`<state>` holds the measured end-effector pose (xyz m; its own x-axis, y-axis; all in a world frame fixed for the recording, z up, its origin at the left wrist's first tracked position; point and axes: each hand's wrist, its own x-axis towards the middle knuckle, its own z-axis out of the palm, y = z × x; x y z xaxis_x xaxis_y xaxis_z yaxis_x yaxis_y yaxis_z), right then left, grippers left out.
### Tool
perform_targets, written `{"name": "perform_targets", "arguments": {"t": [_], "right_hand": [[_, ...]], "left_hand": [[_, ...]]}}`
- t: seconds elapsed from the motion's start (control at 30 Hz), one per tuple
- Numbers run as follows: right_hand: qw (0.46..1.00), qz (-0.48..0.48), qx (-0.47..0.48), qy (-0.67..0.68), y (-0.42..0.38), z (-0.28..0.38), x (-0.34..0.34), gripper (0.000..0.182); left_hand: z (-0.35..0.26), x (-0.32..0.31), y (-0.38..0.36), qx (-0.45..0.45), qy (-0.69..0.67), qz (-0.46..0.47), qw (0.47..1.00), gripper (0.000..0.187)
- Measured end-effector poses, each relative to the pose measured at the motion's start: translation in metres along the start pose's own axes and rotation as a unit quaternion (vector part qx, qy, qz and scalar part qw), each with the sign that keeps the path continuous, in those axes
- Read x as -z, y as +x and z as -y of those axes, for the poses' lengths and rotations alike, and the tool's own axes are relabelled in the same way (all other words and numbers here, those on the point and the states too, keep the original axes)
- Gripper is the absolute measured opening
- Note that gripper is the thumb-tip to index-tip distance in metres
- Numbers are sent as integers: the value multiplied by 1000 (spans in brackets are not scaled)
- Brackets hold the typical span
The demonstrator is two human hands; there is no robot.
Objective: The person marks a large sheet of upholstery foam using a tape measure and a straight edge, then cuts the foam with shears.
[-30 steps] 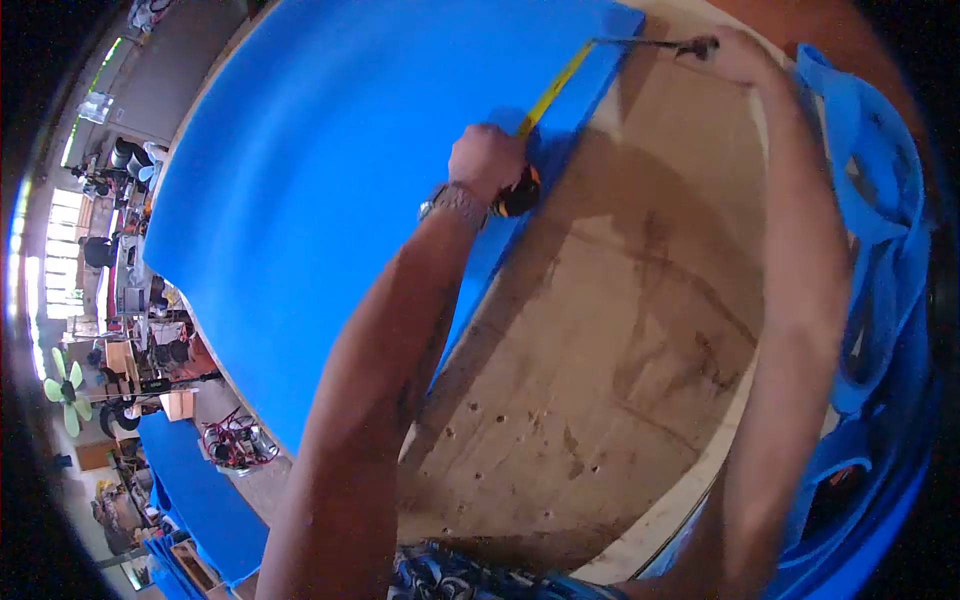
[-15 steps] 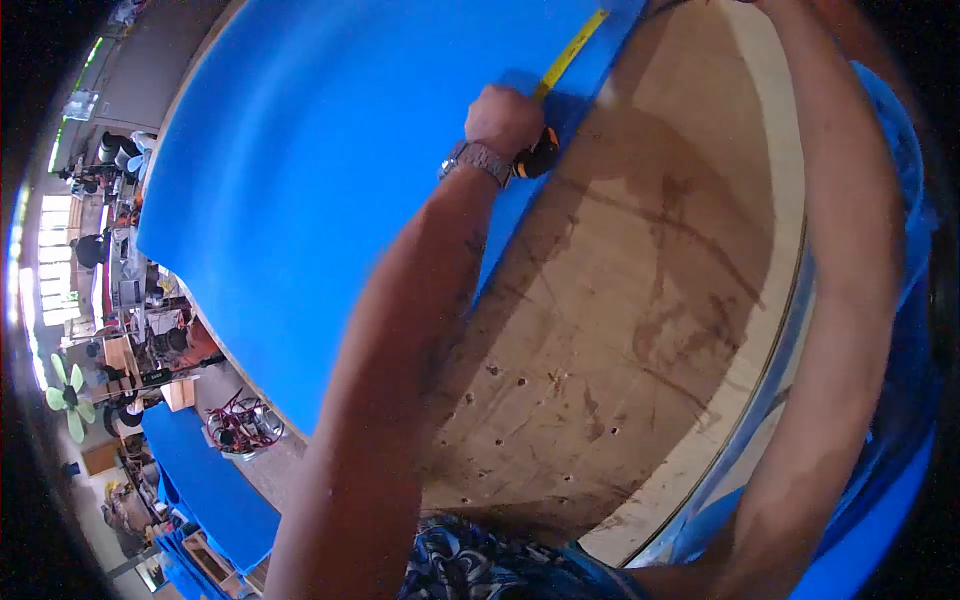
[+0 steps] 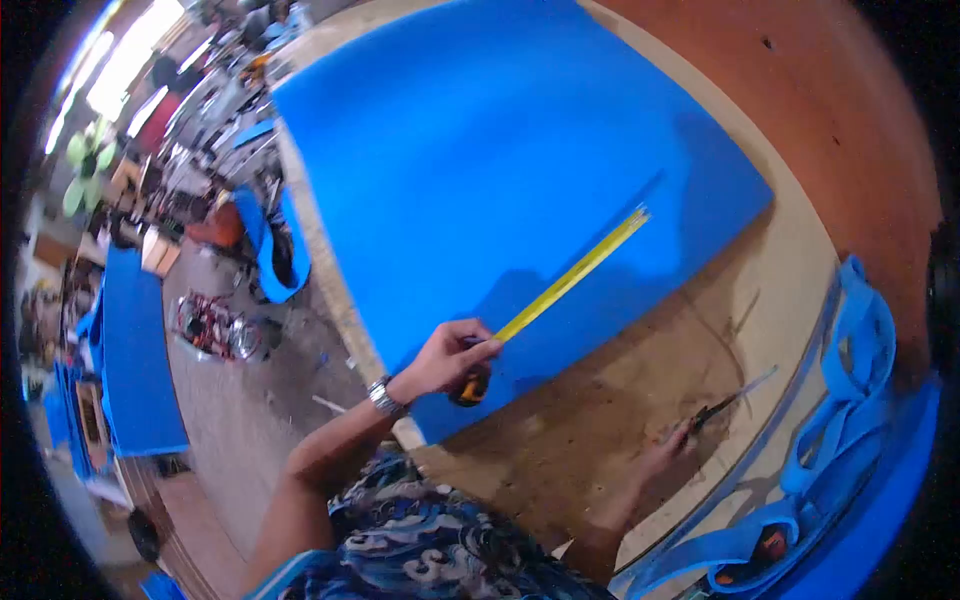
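Observation:
My left hand (image 3: pixel 452 358), with a metal watch at the wrist, is closed around a tape measure (image 3: pixel 469 389) with a black and yellow case. Its yellow blade (image 3: pixel 572 278) sticks out up and to the right over a large blue foam sheet (image 3: pixel 520 150); the end hook hangs free, casting a shadow on the sheet. Low on the right, my right hand (image 3: pixel 672 448) grips a knife (image 3: pixel 715 408) by its dark handle, the thin blade pointing up and right. That hand is over the bare wooden tabletop (image 3: pixel 560 440), beside the sheet's near edge; its fingers are partly blurred.
Blue foam offcut strips (image 3: pixel 840 400) lie curled along the table's right side. On the floor at left are a wire-filled metal object (image 3: pixel 225 330) and another blue sheet (image 3: pixel 140 350). A green-bladed fan (image 3: pixel 88 165) and cluttered shelves stand farther off. A reddish-brown surface (image 3: pixel 850 120) borders the far right.
My left hand has drawn back toward my body with the tape measure, its blade still out. My right hand has come down into view with the knife. The camera view has turned and shifted.

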<state>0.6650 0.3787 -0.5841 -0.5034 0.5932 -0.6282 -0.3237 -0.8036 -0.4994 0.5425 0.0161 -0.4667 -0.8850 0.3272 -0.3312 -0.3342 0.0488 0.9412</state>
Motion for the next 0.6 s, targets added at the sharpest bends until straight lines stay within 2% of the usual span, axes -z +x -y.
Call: {"name": "perform_targets", "arguments": {"t": [0.03,0.13,0.2,0.23,0.3,0.4,0.5,0.6], "right_hand": [[882,-50,208,-419,-17,-21,8,32],[793,142,377,-458,15,-43,62,37],[773,157,396,-470,-14,-45,35,38],[764,162,403,-477,-25,-49,17,39],[683,137,442,-565,-4,-45,16,38],[659,110,451,-592,-5,-52,10,35],[695,102,425,-571,-31,-59,-6,37],[646,99,375,-657,-55,-48,-21,38]], "left_hand": [[8,25,-27,7,23,-30,999,16],[44,95,-91,-20,7,-119,993,12],[59,136,-127,-46,-21,-145,988,8],[64,154,-139,-28,-12,-161,986,9],[77,172,-140,9,8,-191,982,10],[61,197,-143,-23,27,-193,980,12],[55,245,-131,-41,81,-183,979,11],[45,287,-104,-40,129,-166,977,13]]}}
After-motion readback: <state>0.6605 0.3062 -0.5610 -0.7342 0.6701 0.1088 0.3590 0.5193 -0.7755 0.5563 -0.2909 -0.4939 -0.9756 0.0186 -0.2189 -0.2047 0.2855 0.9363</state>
